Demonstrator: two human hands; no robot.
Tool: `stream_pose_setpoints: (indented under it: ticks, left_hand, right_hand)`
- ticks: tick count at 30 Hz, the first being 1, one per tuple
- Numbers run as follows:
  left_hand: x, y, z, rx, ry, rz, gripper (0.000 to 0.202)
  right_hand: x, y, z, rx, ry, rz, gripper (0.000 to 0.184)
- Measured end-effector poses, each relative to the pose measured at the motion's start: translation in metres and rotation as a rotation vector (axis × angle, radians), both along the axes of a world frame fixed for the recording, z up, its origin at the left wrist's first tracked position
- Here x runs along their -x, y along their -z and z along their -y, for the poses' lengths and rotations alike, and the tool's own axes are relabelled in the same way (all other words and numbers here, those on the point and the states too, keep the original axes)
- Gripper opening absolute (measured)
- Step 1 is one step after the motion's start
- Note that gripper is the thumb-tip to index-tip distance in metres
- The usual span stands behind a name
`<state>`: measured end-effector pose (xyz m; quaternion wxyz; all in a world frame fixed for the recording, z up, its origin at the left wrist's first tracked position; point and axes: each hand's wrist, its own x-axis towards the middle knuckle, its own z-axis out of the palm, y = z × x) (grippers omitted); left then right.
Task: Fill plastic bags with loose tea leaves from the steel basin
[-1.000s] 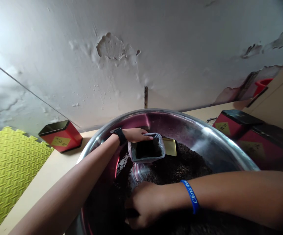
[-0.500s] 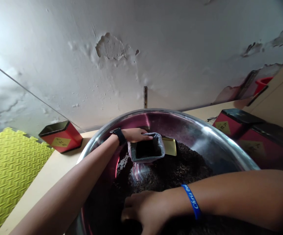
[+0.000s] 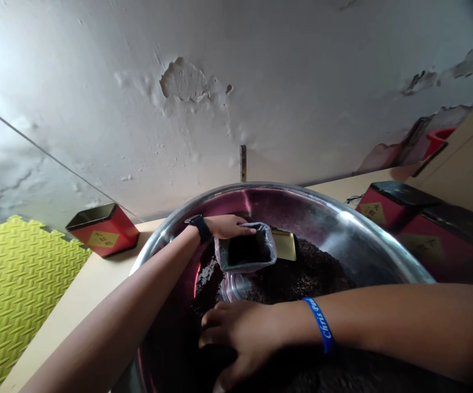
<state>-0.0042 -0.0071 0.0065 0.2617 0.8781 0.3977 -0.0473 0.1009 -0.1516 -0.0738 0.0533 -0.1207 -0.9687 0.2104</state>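
A large shiny metal basin [image 3: 345,221] holds dark loose leaves [image 3: 313,267] that look like dry tea. Inside it, toward the far side, sits a square box lined with clear plastic [image 3: 247,267], its mouth facing up and dark within. My left hand [image 3: 228,225], with a black watch at the wrist, grips the box's far left rim. Nearer to me, my right hand [image 3: 240,330] reaches palm down over the leaves, fingers and thumb apart. Its wrist carries a blue band. Shadow hides the leaves under that palm. A gold-coloured flat piece [image 3: 285,245] lies against the box's right side.
A red box with a yellow label [image 3: 107,232] stands left of the basin on a pale surface [image 3: 72,295]. More red boxes [image 3: 383,210] stand at the right. A yellow foam mat [image 3: 19,295] covers the left. Behind is a peeling white wall [image 3: 285,98].
My right hand has moved slightly away from me over the leaves, its thumb now showing apart from the fingers. My left hand keeps its hold on the lined box.
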Motion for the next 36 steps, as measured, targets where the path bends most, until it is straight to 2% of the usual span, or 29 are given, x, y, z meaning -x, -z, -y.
stream_pose_setpoints:
  ticks: [2, 4, 7, 9, 12, 17, 21, 24, 27, 29, 31, 34, 36]
  left_hand:
    - [0.000, 0.000, 0.000, -0.003, -0.002, -0.003, 0.061]
    - [-0.001, 0.000, 0.000, -0.009, -0.014, -0.004, 0.061]
    - [-0.001, 0.000, 0.001, -0.008, -0.021, -0.001, 0.061]
    - [-0.001, 0.000, 0.001, -0.010, -0.018, 0.000, 0.061]
    - [-0.001, 0.000, 0.001, -0.017, -0.021, -0.010, 0.061]
    - [-0.002, -0.002, 0.002, -0.018, -0.018, -0.024, 0.062]
    - [-0.001, -0.003, 0.003, -0.018, -0.011, -0.021, 0.062]
    - [-0.001, -0.002, 0.003, -0.022, -0.021, -0.020, 0.061]
    - [-0.001, -0.001, 0.002, -0.013, -0.029, -0.018, 0.061]
    - [-0.001, 0.000, 0.002, -0.006, -0.023, -0.014, 0.061]
    - [-0.001, 0.000, 0.001, -0.006, -0.018, -0.008, 0.061]
    - [-0.001, 0.000, 0.001, -0.003, -0.020, -0.006, 0.061]
    - [-0.001, 0.000, 0.002, -0.003, -0.016, -0.004, 0.061]
  right_hand:
    - [-0.002, 0.003, 0.000, 0.011, -0.017, 0.031, 0.076]
    - [0.000, 0.009, 0.002, 0.037, -0.054, 0.151, 0.076]
    - [0.007, 0.022, 0.008, 0.094, -0.090, 0.364, 0.059]
    - [0.011, 0.026, 0.012, 0.090, -0.089, 0.413, 0.050]
    - [0.012, 0.025, 0.015, 0.052, -0.077, 0.416, 0.044]
    - [0.009, 0.023, 0.014, 0.057, -0.052, 0.392, 0.045]
    - [0.005, 0.032, 0.011, 0.038, -0.075, 0.230, 0.053]
    - [0.004, 0.035, 0.009, 0.023, -0.042, 0.097, 0.061]
    - [0.006, 0.034, 0.009, 0.032, -0.038, 0.188, 0.064]
    - [0.008, 0.032, 0.010, 0.050, -0.050, 0.343, 0.059]
    - [0.009, 0.030, 0.012, 0.062, -0.054, 0.408, 0.055]
    - [0.009, 0.029, 0.013, 0.034, -0.029, 0.258, 0.056]
    - [0.009, 0.030, 0.013, 0.026, -0.036, 0.233, 0.057]
